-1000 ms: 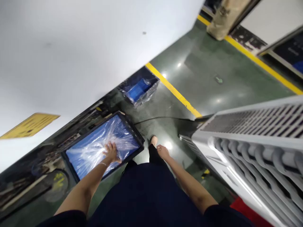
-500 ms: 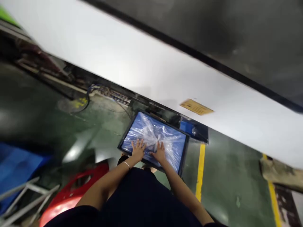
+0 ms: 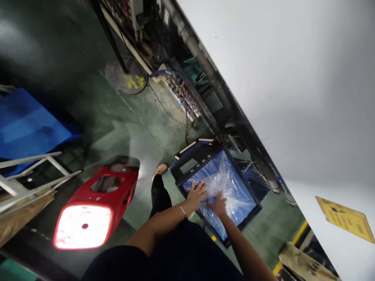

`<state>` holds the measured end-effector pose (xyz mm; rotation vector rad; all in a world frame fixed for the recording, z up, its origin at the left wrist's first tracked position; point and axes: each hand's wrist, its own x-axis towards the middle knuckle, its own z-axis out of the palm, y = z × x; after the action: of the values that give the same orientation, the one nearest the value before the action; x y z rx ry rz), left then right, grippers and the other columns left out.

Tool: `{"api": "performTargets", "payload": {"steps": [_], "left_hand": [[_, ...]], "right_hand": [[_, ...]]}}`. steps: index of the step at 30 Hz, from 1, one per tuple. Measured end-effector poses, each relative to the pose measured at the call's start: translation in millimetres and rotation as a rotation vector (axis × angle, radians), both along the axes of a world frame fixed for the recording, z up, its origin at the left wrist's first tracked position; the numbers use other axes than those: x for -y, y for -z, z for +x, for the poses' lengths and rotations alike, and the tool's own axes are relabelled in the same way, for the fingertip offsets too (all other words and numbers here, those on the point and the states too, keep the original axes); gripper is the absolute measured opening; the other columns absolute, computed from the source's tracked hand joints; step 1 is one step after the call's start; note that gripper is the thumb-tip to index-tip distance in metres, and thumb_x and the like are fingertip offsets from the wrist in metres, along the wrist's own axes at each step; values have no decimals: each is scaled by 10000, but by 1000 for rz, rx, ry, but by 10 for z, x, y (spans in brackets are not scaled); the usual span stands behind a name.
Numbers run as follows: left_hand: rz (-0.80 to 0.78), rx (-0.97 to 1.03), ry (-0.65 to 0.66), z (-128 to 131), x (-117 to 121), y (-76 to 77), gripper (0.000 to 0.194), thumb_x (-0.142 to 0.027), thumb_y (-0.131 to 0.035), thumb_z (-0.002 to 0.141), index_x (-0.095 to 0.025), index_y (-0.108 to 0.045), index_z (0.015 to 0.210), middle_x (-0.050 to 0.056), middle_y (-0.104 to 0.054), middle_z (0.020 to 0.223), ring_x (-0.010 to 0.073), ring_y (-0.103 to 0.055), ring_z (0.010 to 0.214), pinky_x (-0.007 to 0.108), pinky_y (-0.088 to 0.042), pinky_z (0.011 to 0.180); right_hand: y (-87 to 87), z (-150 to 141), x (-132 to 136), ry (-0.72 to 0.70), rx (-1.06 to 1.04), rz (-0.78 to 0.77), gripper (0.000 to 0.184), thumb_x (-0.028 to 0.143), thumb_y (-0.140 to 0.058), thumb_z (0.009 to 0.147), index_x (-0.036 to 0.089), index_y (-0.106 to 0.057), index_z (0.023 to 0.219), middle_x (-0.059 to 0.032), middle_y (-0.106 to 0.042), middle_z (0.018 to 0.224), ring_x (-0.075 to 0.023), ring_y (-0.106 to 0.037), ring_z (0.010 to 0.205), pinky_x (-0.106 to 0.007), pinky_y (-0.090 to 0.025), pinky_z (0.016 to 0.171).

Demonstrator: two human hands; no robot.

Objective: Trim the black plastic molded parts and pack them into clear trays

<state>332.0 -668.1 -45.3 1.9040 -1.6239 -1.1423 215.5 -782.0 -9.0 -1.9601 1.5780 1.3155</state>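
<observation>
A black-rimmed box stands at floor level in front of me, its blue top covered by crinkled clear plastic film. The film gathers into a bunched knot near the middle. On its near left part rests my left hand, fingers spread. Beside the bunched film my right hand lies with its fingers partly spread, touching the plastic. Neither hand appears to grip anything. A dark panel with small white labels runs along the box's left side.
A large white machine panel with a yellow label overhangs the right. A red plastic stool stands at left, near a white metal frame and a blue sheet-like surface. Pipes and a valve manifold lie ahead.
My view has swung left, so the white panel now slants steeply at right. The box appears turned, showing its labelled dark side. Both hands remain on the film.
</observation>
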Motion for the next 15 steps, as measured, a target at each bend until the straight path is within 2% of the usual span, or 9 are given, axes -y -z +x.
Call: {"api": "performTargets", "payload": {"steps": [6,10,13,15], "left_hand": [[56,-66,32,81,25,-111,537,-335,-435,912,-193,-406,1429,91,-209,1578,281,-65,1465,604,-37,1143],[99,-93,52,153,42,-179,553,-307,-466,903,-209,-383,1441,91,-187,1584,283,-63,1465,612,-45,1139],[113,-53,51,196,33,-212,593,-298,-526,877,-224,-376,1446,100,-185,1583,314,-66,1460,631,-30,1126],[104,-3,68,224,24,-235,590,-304,-521,881,-218,-378,1447,120,-185,1580,359,-74,1450,653,-24,1100]], "right_hand": [[-1,-18,12,21,-43,22,1197,509,-678,714,84,120,1499,-295,-116,1541,-420,-267,1388,-457,-308,1062],[-21,14,-8,27,-31,1,1176,505,-686,723,76,82,1503,-316,-162,1520,-448,-305,1360,-469,-321,1047],[-39,42,-39,54,9,-31,1162,486,-700,726,81,62,1506,-316,-161,1519,-430,-243,1394,-467,-297,1067],[-63,50,-87,91,67,-69,1134,468,-707,727,161,49,1514,-264,-169,1539,-408,-203,1414,-498,-281,1073]]}}
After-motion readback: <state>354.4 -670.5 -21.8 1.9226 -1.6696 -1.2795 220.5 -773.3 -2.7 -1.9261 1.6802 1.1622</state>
